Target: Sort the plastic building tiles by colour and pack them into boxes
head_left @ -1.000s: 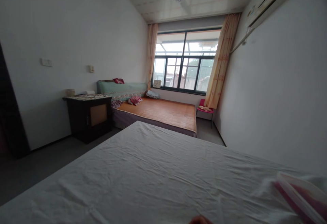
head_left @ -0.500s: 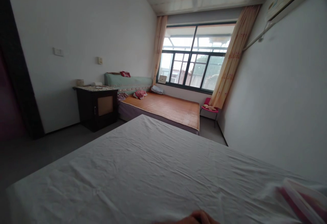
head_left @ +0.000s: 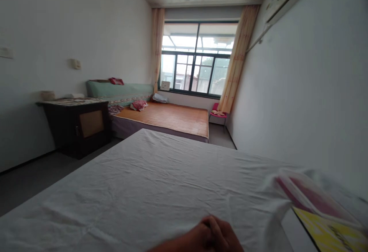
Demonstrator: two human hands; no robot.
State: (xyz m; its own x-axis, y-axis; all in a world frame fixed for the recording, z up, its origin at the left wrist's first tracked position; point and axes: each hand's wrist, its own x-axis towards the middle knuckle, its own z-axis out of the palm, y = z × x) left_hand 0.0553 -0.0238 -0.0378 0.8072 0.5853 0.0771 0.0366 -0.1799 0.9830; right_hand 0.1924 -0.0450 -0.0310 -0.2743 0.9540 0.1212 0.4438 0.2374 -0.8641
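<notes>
My left hand [head_left: 191, 238] comes in from the bottom edge, its fingers bent and pressed together. Against it, on the right, lies my right hand [head_left: 225, 234], also closed, with the two touching over the white sheet [head_left: 138, 190]. Their lower parts are cut off by the frame. Whatever may be between the fingers is hidden or too small to name. Right of the hands lies a yellow and white printed box or book [head_left: 324, 229]. Behind it is a clear plastic container or bag with something dark pink inside [head_left: 310, 194], blurred.
Beyond the sheet stands a bed with a brown mat [head_left: 172, 118] and a green headboard [head_left: 120, 93]. A dark cabinet [head_left: 63, 129] is at the left. Below the curtained window [head_left: 198, 56] is a pink chair [head_left: 217, 111]. A white wall [head_left: 301, 91] runs along the right.
The view has turned right, so the room appears shifted left. More of my hands now shows at the bottom, and the yellow printed item has come into view.
</notes>
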